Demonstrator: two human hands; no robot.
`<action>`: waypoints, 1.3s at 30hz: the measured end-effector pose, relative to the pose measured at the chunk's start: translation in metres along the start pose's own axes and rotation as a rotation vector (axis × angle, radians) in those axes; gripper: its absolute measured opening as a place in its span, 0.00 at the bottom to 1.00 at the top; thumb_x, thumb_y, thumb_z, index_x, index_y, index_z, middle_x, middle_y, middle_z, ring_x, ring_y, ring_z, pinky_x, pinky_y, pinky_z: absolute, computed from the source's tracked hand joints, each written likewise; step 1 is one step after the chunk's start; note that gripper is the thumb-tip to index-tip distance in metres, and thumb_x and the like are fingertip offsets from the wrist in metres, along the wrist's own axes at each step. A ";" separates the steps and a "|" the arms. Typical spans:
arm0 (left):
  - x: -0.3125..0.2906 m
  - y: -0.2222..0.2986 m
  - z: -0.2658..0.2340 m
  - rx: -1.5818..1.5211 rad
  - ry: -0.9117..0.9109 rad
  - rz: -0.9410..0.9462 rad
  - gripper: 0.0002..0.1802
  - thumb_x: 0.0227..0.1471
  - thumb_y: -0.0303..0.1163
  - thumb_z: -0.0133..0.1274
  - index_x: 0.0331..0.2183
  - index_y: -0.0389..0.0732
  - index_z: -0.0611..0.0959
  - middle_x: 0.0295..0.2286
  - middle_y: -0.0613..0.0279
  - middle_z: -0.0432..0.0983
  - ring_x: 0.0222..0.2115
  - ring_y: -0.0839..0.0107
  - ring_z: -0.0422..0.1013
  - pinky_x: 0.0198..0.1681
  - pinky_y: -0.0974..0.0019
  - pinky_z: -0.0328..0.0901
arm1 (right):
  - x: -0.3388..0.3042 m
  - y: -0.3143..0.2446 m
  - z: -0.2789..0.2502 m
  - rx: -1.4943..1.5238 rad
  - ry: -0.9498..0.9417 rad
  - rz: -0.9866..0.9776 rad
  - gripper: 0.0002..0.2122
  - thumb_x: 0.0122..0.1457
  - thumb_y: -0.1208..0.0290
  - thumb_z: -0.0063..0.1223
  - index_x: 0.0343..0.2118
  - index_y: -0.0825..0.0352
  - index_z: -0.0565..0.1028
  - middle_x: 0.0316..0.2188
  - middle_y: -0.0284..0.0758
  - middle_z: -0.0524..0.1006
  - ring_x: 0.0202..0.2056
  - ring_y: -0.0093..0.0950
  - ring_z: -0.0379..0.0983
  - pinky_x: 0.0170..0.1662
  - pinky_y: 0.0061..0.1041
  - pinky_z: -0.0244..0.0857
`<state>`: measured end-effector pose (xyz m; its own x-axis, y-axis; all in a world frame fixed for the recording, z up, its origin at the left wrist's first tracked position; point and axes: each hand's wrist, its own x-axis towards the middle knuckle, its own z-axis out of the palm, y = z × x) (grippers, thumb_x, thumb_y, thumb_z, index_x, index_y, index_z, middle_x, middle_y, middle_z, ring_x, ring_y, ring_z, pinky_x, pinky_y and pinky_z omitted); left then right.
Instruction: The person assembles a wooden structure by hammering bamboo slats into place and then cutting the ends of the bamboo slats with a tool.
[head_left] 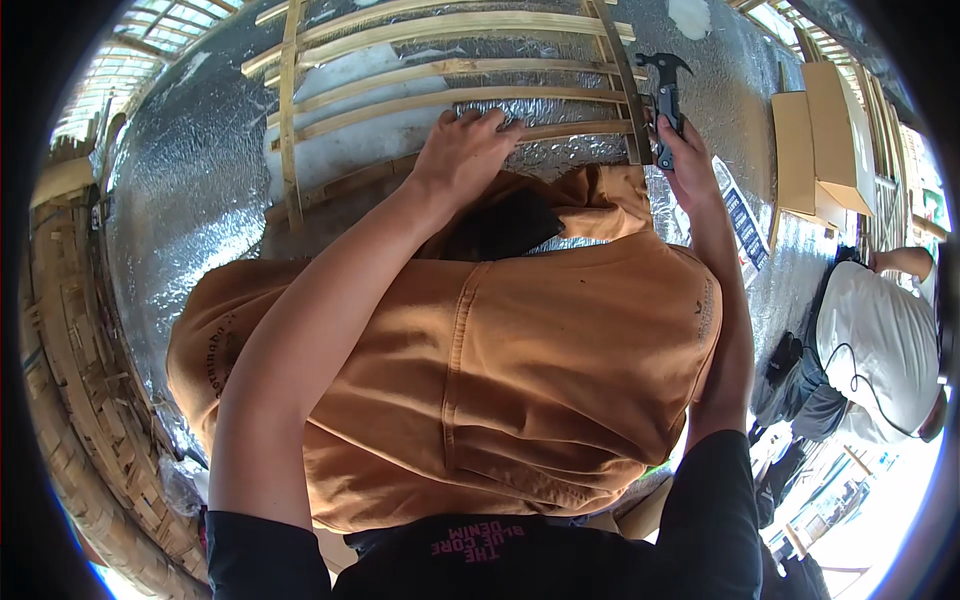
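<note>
My right hand [688,165] is wrapped round the dark handle of a claw hammer [664,100], a multi-tool type with its head up. The hammer is beside the right upright strip [628,85] of a wooden slat frame. My left hand [465,155] has its fingers curled over a thin wooden slat [570,131] near the frame's closest edge. Its fingertips are partly hidden. Several pale slats [460,68] run crosswise between the right strip and a left upright strip [288,110].
The frame lies on a silvery foil sheet [200,150]. My legs in orange-brown trousers [560,340] are close below it. Cardboard boxes [840,140] and a printed sheet [742,220] are at right, near a person in white [870,340]. A bamboo wall [80,380] borders the left.
</note>
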<state>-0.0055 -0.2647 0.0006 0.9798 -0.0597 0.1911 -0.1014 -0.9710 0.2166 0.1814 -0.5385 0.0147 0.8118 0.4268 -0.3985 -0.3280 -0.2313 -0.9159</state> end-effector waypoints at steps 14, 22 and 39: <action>-0.013 0.004 0.019 0.054 0.059 -0.003 0.24 0.52 0.39 0.58 0.53 0.56 0.81 0.42 0.65 0.76 0.42 0.64 0.77 0.49 0.53 0.64 | -0.004 0.036 -0.024 0.196 0.000 -0.004 0.18 0.69 0.63 0.49 0.57 0.66 0.69 0.49 0.32 0.75 0.49 0.20 0.69 0.48 0.25 0.60; -0.014 0.005 0.025 0.052 0.060 0.000 0.24 0.55 0.37 0.53 0.54 0.58 0.79 0.42 0.66 0.76 0.45 0.65 0.76 0.52 0.48 0.63 | 0.002 0.039 -0.035 0.228 -0.003 0.044 0.16 0.68 0.62 0.52 0.54 0.64 0.70 0.46 0.31 0.76 0.42 0.21 0.72 0.43 0.24 0.62; -0.011 0.004 0.011 -0.020 -0.079 -0.002 0.18 0.63 0.37 0.43 0.52 0.56 0.78 0.46 0.67 0.77 0.51 0.65 0.73 0.56 0.43 0.58 | 0.007 0.036 -0.058 0.192 -0.083 0.119 0.16 0.68 0.58 0.52 0.52 0.60 0.70 0.41 0.28 0.75 0.43 0.25 0.70 0.50 0.33 0.63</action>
<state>-0.0145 -0.2705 -0.0110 0.9905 -0.0768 0.1144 -0.1022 -0.9662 0.2365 0.2032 -0.5951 -0.0183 0.7222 0.4787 -0.4993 -0.5110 -0.1173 -0.8515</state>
